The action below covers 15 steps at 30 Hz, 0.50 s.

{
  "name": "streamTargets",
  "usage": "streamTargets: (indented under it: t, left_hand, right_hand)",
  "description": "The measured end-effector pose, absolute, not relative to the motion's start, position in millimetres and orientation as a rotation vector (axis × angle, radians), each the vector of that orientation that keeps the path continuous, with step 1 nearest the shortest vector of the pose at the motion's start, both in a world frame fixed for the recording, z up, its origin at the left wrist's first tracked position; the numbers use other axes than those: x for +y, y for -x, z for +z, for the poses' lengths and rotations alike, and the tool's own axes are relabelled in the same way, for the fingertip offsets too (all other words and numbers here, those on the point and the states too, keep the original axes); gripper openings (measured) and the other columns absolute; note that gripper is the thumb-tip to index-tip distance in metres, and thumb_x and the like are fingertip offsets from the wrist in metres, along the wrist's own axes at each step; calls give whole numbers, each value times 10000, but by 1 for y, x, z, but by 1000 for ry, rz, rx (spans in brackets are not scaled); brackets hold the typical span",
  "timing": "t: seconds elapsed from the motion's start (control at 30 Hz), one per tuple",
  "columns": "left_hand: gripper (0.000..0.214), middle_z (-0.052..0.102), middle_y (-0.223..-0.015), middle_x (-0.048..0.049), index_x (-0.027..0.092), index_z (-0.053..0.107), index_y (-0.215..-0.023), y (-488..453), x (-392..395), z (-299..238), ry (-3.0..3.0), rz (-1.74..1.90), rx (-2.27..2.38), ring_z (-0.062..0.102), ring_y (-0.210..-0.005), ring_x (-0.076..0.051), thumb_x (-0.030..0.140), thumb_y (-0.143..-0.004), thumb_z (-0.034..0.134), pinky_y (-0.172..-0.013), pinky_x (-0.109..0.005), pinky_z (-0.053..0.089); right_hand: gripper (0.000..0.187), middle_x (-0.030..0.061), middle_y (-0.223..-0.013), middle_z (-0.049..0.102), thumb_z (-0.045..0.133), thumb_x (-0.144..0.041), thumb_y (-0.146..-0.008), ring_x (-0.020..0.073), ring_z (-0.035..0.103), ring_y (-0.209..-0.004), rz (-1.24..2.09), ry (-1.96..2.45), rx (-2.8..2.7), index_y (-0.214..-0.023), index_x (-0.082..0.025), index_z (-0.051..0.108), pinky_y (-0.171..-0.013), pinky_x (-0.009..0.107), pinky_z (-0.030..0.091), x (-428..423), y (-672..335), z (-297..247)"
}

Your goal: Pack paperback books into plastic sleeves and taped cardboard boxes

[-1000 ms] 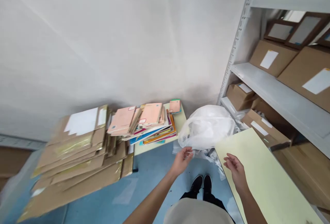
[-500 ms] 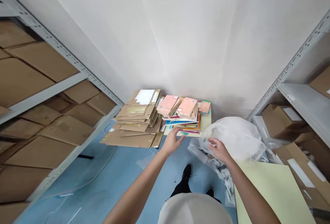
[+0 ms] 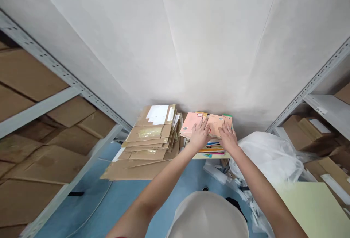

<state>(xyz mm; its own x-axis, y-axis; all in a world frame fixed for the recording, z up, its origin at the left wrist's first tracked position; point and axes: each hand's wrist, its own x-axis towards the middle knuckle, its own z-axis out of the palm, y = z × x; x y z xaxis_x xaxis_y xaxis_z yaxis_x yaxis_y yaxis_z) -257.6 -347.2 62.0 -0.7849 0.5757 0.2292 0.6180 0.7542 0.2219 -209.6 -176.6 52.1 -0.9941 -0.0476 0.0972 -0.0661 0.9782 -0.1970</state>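
Two piles of thin pink booklets lie side by side on top of a stack of colourful books [image 3: 213,148] by the wall. My left hand [image 3: 200,134] rests with fingers spread, its tips at the right part of the left pink booklets [image 3: 189,123]. On the right pink booklets [image 3: 215,122] lies my right hand [image 3: 228,136], its fingers stretched out along their right side. Neither hand is closed round anything. Some of the books' near edges are hidden behind my hands and wrists.
Flattened cardboard boxes [image 3: 150,146] are piled left of the books. A white plastic bag [image 3: 269,154] bulges at the right, above a pale yellow tabletop [image 3: 314,208]. Shelves of cardboard boxes [image 3: 54,165] flank both sides. A cable [image 3: 94,208] crosses the blue floor.
Both my hands have moved forward from in front of the books onto the pink booklets. My view has shifted, and I stand closer to the stack.
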Motion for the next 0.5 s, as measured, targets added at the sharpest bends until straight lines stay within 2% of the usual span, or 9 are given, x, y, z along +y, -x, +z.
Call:
streamTargets:
  t: [0.07, 0.17, 0.27, 0.37, 0.5]
  left_hand:
    - [550, 466, -1458, -194, 188, 553, -1268, 261, -345, 55, 1053, -381, -2828, 343, -1403, -375, 149, -737, 690, -1092, -638, 281]
    - [447, 547, -1366, -209, 154, 560, -1248, 256, -343, 43, 1057, -411, -2788, 408, -1363, -351, 88, -806, 571, -1107, -662, 226]
    - [333, 626, -1256, -186, 162, 625, -1113, 247, -346, 36, 1026, -527, -2716, 500, -1281, -318, 39, -854, 456, -1123, -680, 157]
    - [276, 691, -1120, -154, 180, 657, -964, 243, -357, 37, 1100, -629, -2679, 582, -1172, -301, 33, -849, 453, -1131, -681, 126]
    - [242, 716, -1102, -120, 206, 666, -931, 242, -376, 41, 1245, -750, -2643, 625, -1125, -280, 67, -827, 498, -1148, -659, 96]
  right_hand:
    - [576, 177, -1518, 398, 569, -51, -788, 335, 298, -1434, 252, -23, -3033, -1347, -172, 497, -1038, 484, 364, -188, 211, 49]
    - [494, 163, -1480, 460, 464, -66, -866, 315, 366, -1401, 219, 79, -3012, -1352, -150, 498, -1051, 469, 355, -200, 205, 41]
    - [447, 162, -1413, 538, 400, -51, -888, 282, 489, -1310, 217, 109, -2981, -1290, -161, 562, -1048, 445, 366, -206, 196, 37]
    - [453, 162, -1378, 572, 397, -38, -873, 268, 585, -1195, 255, 71, -2960, -1252, -176, 603, -1022, 443, 400, -208, 184, 33]
    - [475, 128, -1378, 576, 429, -51, -832, 252, 583, -1199, 496, 71, -2828, -1249, -181, 619, -1032, 429, 440, -205, 165, 19]
